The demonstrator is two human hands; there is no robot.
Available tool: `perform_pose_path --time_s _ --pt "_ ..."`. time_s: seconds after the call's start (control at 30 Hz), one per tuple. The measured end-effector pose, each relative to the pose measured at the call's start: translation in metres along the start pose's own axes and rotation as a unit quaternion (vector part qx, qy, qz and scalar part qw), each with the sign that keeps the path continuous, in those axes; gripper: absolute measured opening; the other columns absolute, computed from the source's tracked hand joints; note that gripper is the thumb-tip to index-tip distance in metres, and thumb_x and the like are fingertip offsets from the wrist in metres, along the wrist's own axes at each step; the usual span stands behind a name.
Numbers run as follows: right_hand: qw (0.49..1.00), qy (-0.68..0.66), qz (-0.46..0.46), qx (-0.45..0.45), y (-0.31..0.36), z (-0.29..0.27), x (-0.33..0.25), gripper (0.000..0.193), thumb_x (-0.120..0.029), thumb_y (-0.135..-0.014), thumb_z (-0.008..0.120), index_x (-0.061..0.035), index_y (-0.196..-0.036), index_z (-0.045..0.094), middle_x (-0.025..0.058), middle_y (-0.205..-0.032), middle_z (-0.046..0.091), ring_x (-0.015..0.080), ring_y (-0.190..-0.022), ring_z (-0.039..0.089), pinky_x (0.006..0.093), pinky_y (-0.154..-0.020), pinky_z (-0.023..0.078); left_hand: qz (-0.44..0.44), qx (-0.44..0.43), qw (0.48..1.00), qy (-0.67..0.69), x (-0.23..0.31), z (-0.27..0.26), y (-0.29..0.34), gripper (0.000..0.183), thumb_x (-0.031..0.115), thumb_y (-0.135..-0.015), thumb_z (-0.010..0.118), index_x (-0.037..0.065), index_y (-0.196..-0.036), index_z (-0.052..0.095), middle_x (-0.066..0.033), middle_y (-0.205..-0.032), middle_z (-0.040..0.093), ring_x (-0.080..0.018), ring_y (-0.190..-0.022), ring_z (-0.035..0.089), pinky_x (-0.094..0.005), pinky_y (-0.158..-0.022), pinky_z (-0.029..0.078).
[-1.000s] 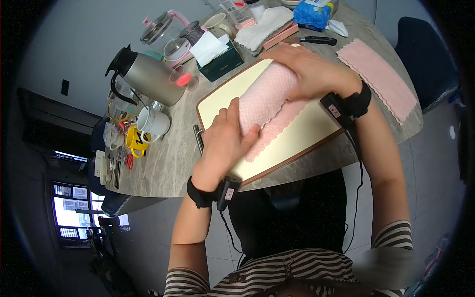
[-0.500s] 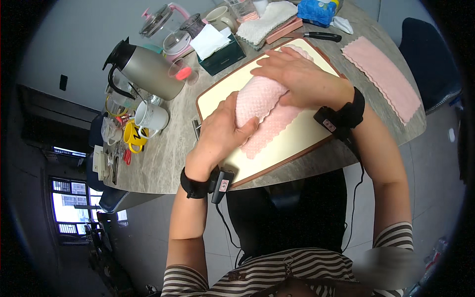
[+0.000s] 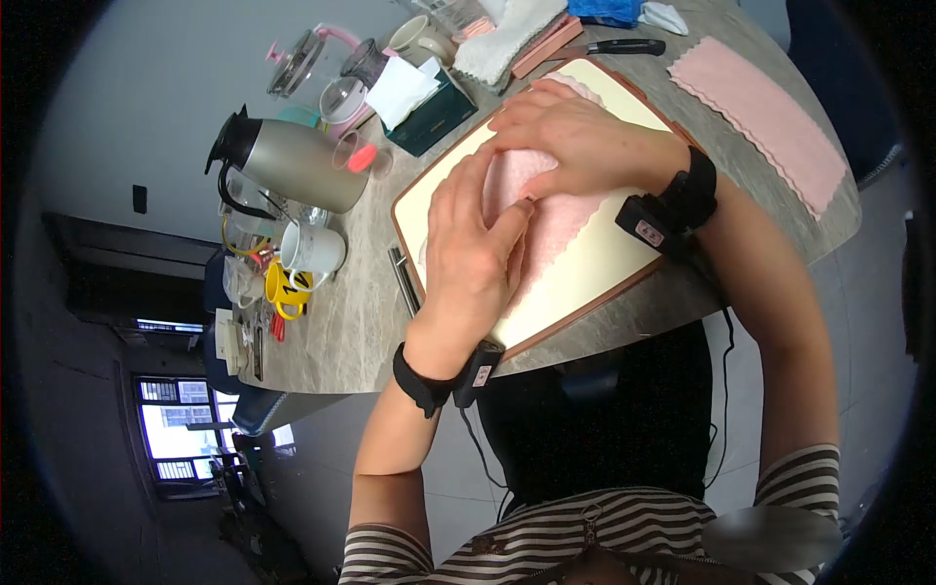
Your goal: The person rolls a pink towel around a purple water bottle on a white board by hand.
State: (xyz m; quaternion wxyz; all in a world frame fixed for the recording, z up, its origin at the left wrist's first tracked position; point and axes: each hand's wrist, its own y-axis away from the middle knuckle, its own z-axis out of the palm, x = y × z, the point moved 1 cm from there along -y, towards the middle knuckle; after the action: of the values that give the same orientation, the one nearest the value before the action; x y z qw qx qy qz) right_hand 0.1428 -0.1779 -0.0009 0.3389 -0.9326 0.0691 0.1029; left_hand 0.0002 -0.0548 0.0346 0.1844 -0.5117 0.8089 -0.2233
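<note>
A pink textured cloth (image 3: 520,172) with a scalloped edge lies rolled or folded over on a cream board (image 3: 609,249) with a brown rim. Over its near left part my left hand (image 3: 468,249) curves, thumb on the side toward me. My right hand (image 3: 595,146) cups the farther part, its fingers bent over the top. The two thumbs almost meet at the cloth's middle. Both hands hide much of the cloth; a flatter layer shows beneath, toward me. Each wrist wears a black strap with a small cabled box.
A second pink cloth (image 3: 765,127) lies flat at the right. Beyond the board are a black-handled knife (image 3: 624,47), a tissue box (image 3: 429,117) and folded pale cloths (image 3: 507,44). At the left stand a steel jug (image 3: 302,166), a white mug (image 3: 314,252) and a yellow mug (image 3: 286,289).
My left hand has slid away from me along the cloth, closing the gap to my right hand. The thumbs are now nearly together. The whole view has shifted slightly.
</note>
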Motion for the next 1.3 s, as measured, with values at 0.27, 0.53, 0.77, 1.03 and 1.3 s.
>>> perform_pose_path --time_s 0.27,0.53,0.77,1.03,1.3 --pt "1.0 -0.017 0.003 -0.011 0.001 0.003 0.003 0.046 -0.031 -0.072 0.067 -0.0066 -0.111 0.06 0.0114 -0.118 0.056 0.0281 -0.119 0.045 0.0469 -0.106 0.021 -0.02 -0.022 1.0 -0.002 -0.006 0.01 0.002 0.019 -0.001 -0.07 0.068 0.005 -0.088 0.065 -0.0252 -0.126 0.047 -0.0384 -0.109 0.053 -0.0403 -0.087 0.047" --pt "1.0 -0.024 0.01 -0.007 -0.001 0.004 0.0 0.049 -0.028 -0.069 0.07 -0.0074 -0.112 0.06 0.0122 -0.118 0.055 0.0283 -0.119 0.044 0.0456 -0.106 0.022 -0.024 -0.02 0.999 0.015 -0.007 0.011 0.006 0.013 -0.003 -0.069 0.064 -0.001 -0.081 0.06 -0.0253 -0.127 0.046 -0.0395 -0.111 0.051 -0.0401 -0.09 0.045" --pt "0.999 -0.021 0.02 -0.015 0.001 0.0 0.003 0.05 -0.029 -0.069 0.07 -0.0109 -0.115 0.06 0.0103 -0.116 0.057 0.0267 -0.118 0.045 0.0468 -0.106 0.021 -0.069 -0.104 0.989 0.08 -0.004 -0.012 0.026 0.01 -0.002 -0.07 0.064 0.0 -0.079 0.058 -0.023 -0.135 0.041 -0.0363 -0.121 0.044 -0.0397 -0.098 0.038" --pt "0.997 -0.05 0.018 -0.053 -0.007 -0.003 -0.002 0.052 -0.025 -0.069 0.069 -0.0078 -0.117 0.058 0.014 -0.125 0.051 0.0298 -0.124 0.038 0.0441 -0.108 0.019 -0.364 0.087 0.724 0.58 -0.022 -0.053 0.058 0.006 0.001 -0.082 0.06 0.001 -0.088 0.061 -0.02 -0.126 0.051 -0.0212 -0.109 0.054 -0.0357 -0.096 0.041" --pt "0.997 -0.031 0.059 -0.049 -0.009 -0.014 -0.019 0.049 -0.019 -0.066 0.072 -0.0097 -0.113 0.06 0.0121 -0.122 0.053 0.0295 -0.121 0.042 0.0426 -0.108 0.022 -0.429 0.158 0.456 0.764 -0.046 -0.059 0.098 0.013 0.005 -0.088 0.056 -0.004 -0.095 0.06 -0.0212 -0.114 0.057 -0.0308 -0.108 0.056 -0.0422 -0.097 0.044"
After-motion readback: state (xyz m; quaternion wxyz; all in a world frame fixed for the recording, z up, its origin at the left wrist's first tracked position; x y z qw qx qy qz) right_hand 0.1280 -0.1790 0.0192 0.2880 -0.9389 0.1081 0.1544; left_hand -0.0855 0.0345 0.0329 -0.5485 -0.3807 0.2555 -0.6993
